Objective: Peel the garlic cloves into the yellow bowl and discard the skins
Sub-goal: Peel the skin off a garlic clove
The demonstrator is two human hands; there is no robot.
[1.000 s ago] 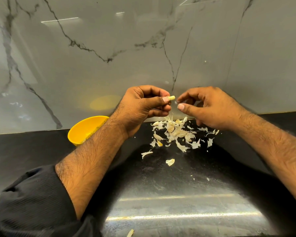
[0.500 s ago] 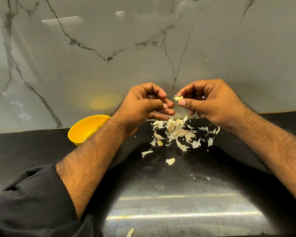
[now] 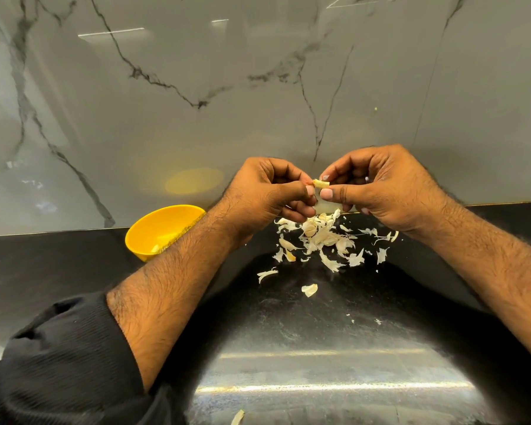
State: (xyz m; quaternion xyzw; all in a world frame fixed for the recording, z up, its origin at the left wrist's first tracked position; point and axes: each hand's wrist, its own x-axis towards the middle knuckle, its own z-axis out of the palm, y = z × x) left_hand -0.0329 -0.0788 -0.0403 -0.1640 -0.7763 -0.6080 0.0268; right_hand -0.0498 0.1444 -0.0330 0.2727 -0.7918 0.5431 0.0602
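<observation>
A small pale garlic clove (image 3: 322, 184) is pinched between both hands above the counter. My left hand (image 3: 269, 191) holds its left end with thumb and fingertips. My right hand (image 3: 380, 187) pinches its right end between thumb and forefinger. Directly below the hands lies a pile of white garlic skins and cloves (image 3: 322, 237) on the black counter. The yellow bowl (image 3: 163, 230) stands to the left against the wall, partly hidden by my left forearm, with a pale clove visible inside.
A glossy marble wall (image 3: 258, 87) rises right behind the hands. Loose skin scraps (image 3: 309, 289) lie on the black countertop (image 3: 319, 332) nearer to me, and one more scrap (image 3: 237, 418) sits at the bottom edge. My black sleeve fills the lower left.
The clove was in my left hand alone, then passed toward the right. Both hands have come together and now pinch it from either side.
</observation>
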